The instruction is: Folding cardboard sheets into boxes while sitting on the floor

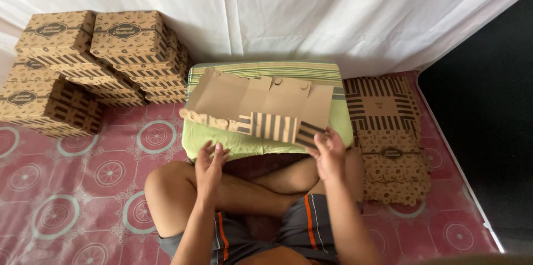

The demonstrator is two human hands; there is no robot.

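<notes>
The person sits cross-legged on a red patterned mat [83, 187], and a green striped cushion [222, 140] lies just in front of the knees, serving as a raised work surface within easy reach. Across it lies a flat cardboard box blank [261, 104], plain brown side up, with its printed striped flaps folded up along the near edge. The right hand [328, 154] pinches the near right corner flap, fingers closed on the card, which looks like a way to keep the blank steady and the fold raised. The left hand [210, 159] hovers loosely open at the cushion's near left edge, just below the blank and holding nothing; whether it touches the cushion is hard to tell. On the person's right, just beside the cushion, sits a pile of unfolded blanks [388, 143], close for the right hand to draw from. On the left, stacked against the white sheet backdrop [311, 9], stand the assembled boxes [89, 59], set aside away from the working space.
</notes>
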